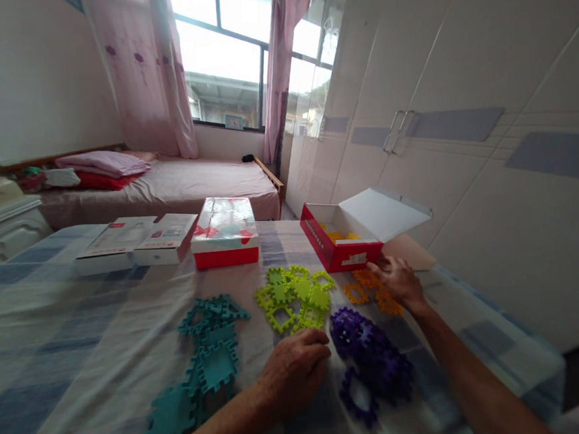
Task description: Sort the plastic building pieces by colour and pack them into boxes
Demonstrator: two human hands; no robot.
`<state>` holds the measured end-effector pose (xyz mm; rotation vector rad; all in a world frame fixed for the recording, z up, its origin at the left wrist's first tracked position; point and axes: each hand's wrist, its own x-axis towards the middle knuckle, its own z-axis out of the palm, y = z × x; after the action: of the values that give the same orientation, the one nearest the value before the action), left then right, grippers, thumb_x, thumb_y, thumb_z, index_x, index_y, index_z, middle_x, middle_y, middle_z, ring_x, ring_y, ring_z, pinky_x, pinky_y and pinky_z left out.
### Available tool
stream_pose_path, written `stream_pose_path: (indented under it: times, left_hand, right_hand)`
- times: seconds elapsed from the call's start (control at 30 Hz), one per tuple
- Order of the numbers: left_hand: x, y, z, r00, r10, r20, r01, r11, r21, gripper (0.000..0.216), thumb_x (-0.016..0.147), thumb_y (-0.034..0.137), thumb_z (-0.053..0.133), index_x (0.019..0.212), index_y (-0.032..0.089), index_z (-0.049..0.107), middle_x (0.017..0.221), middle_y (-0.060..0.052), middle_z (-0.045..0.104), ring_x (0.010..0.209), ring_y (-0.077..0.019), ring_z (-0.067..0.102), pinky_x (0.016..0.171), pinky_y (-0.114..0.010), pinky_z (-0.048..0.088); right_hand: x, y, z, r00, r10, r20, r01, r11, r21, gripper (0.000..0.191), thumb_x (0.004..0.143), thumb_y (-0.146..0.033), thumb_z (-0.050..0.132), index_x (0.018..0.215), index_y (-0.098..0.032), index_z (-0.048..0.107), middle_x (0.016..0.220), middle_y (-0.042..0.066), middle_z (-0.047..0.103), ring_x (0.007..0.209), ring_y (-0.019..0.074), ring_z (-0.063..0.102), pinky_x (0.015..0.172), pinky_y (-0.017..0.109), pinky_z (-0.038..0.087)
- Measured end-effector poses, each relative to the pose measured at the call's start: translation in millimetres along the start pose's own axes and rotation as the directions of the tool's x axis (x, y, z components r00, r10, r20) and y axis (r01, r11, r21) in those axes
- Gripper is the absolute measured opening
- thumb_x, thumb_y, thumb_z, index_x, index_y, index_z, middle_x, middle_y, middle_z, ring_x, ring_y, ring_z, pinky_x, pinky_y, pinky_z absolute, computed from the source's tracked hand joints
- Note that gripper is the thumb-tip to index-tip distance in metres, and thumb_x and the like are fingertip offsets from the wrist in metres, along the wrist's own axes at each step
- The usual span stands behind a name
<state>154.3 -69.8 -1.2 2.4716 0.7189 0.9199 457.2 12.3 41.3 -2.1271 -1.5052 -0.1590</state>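
My left hand (296, 367) rests on the cloth with its fingers curled in, just below the pile of lime-green interlocking plastic pieces (303, 293); nothing shows in it. To its right lies a heap of purple pieces (370, 351). Teal pieces (218, 363) are spread on its left. My right hand (399, 280) reaches over several orange pieces (356, 294), fingers stretched toward the front corner of the open red box (345, 258). It partly covers the orange pieces. Yellow-orange pieces (341, 235) lie inside the box, whose white lid (384, 213) is folded back to the right.
A closed red and white box (225, 239) stands at the table's back. Left of it are two white boxes (165, 237). A striped cloth (98, 339) covers the table. Behind are a bed (206, 180) and a window; a white wardrobe (447, 178) stands close on the right.
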Motion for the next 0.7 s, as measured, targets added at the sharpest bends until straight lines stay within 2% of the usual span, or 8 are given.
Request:
stream_pose_path:
  times: [0.1,0.2,0.3,0.4,0.57,0.7]
  left_hand:
    - [0.5,0.3,-0.1,1.0,-0.005,-0.005,0.005,1.0,0.005,0.026,0.081,0.007,0.043,0.086,0.019,0.066,0.101,-0.003,0.065,0.092,-0.0137,0.061,0.085,-0.024,0.047]
    - [0.3,1.3,-0.4,1.0,-0.014,-0.002,0.014,1.0,0.014,0.025,0.08,0.006,0.044,0.086,0.018,0.066,0.101,-0.003,0.065,0.092,-0.0138,0.061,0.085,-0.024,0.047]
    - [-0.5,2.2,-0.6,1.0,-0.021,0.003,0.021,1.0,0.014,0.025,0.08,0.007,0.045,0.087,0.018,0.066,0.102,-0.003,0.065,0.093,-0.0138,0.061,0.086,-0.024,0.047]
    - [-0.9,1.7,-0.4,1.0,-0.022,0.008,0.021,1.0,0.01,0.025,0.08,0.007,0.045,0.088,0.019,0.066,0.103,-0.003,0.065,0.094,-0.0139,0.061,0.086,-0.024,0.046]
    - [-1.5,-1.4,1.4,1.0,-0.022,0.017,0.022,1.0,0.01,0.025,0.081,0.008,0.045,0.089,0.019,0.065,0.104,-0.003,0.064,0.094,-0.0138,0.06,0.087,-0.024,0.046]
    - [-2.2,-2.8,2.3,1.0,-0.021,0.017,0.021,1.0,0.011,0.025,0.082,0.009,0.044,0.089,0.02,0.066,0.105,-0.003,0.064,0.095,-0.0141,0.06,0.087,-0.024,0.046]
  right_hand:
    - [-11.9,13.7,12.8,0.982,0.081,0.171,-0.064,0.993,-0.102,0.072,0.072,-0.072,0.043,0.121,-0.02,0.053,0.122,0.017,0.055,0.115,0.0354,0.048,0.089,0.05,0.039]
    - [-13.6,12.0,24.5,0.966,0.08,0.245,-0.05,0.991,-0.127,0.072,0.074,-0.073,0.038,0.126,-0.024,0.049,0.126,0.016,0.053,0.116,0.037,0.046,0.088,0.054,0.038]
    - [-13.4,4.9,31.9,0.974,0.031,0.226,0.002,0.989,-0.146,0.068,0.076,-0.07,0.041,0.124,-0.024,0.051,0.123,0.016,0.054,0.115,0.0367,0.047,0.088,0.054,0.037]
    - [-13.7,1.6,34.5,0.976,-0.011,0.217,0.036,0.993,-0.112,0.061,0.078,-0.061,0.046,0.123,-0.021,0.052,0.121,0.016,0.055,0.11,0.0346,0.051,0.084,0.048,0.041]
    - [-17.3,5.8,34.1,0.995,-0.016,0.103,0.008,0.997,0.076,0.062,0.075,-0.051,0.054,0.128,-0.021,0.042,0.111,0.011,0.062,0.1,0.0276,0.059,0.077,0.034,0.044]
    - [-19.1,10.6,33.3,0.999,0.028,0.028,-0.032,0.989,0.146,0.061,0.073,-0.044,0.056,0.126,-0.018,0.041,0.107,0.013,0.063,0.093,0.0274,0.061,0.073,0.033,0.045]
